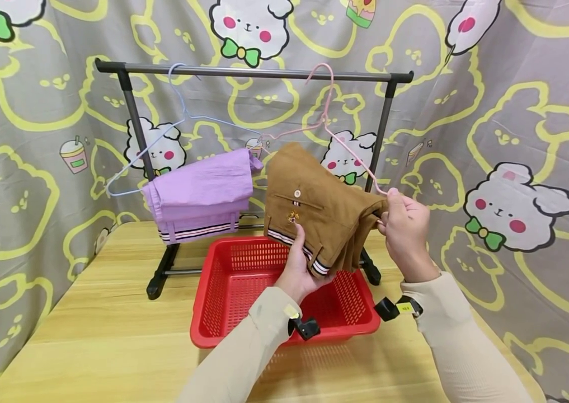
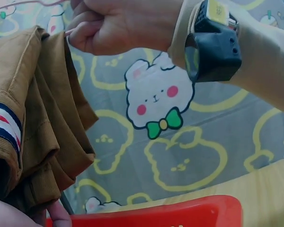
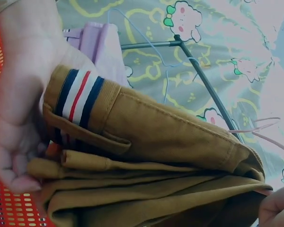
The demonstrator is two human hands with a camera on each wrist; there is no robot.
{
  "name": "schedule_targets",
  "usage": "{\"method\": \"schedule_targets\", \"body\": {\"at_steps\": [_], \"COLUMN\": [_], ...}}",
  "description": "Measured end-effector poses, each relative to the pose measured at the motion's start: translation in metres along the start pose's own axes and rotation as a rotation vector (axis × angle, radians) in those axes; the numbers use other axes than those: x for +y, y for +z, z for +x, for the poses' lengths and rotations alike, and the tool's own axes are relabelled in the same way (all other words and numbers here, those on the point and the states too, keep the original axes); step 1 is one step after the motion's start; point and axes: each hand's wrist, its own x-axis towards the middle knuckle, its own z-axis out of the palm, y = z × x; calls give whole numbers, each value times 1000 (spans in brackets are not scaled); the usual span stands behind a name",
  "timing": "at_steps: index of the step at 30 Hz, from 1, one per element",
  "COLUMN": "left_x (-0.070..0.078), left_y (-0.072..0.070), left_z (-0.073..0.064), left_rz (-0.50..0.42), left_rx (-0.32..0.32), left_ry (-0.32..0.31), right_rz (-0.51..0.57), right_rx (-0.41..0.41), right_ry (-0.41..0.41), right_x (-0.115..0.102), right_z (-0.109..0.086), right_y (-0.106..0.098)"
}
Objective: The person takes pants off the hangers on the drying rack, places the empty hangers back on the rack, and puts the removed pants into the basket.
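Observation:
Folded brown trousers (image 1: 309,196) with a striped waistband, belt loops and a buttoned pocket hang draped over the lower bar of a pink hanger (image 1: 347,146). My left hand (image 1: 301,270) grips them from below at the waistband, thumb on the front near a small embroidered emblem. In the right wrist view the left hand's fingers (image 3: 19,175) curl at the folded layers. My right hand (image 1: 407,232) pinches the hanger's right corner, beside the trousers' edge. The hanger's hook is up at the rack's rail (image 1: 259,72); most of its lower bar is hidden by cloth.
Purple folded trousers (image 1: 203,187) hang on a blue hanger (image 1: 135,157) at the rack's left. A red perforated basket (image 1: 203,313) stands on the wooden table (image 1: 113,336) below the brown trousers. A patterned curtain (image 1: 541,140) surrounds the back and sides.

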Motion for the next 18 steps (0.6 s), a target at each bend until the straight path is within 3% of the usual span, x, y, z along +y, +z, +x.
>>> {"method": "schedule_targets", "body": {"at_steps": [4,11,18], "left_x": [-1,1,2], "left_y": [0,-5,-8], "left_z": [-7,-16,-21], "left_rz": [1,105,113], "left_rx": [18,71,60], "left_ry": [1,34,37], "right_rz": [-10,-32,-94], "right_rx": [-1,6,7], "right_ry": [2,-9,1], "right_x": [0,0,1], "right_z": [-1,-1,-4], "right_y": [-1,0,-2]}}
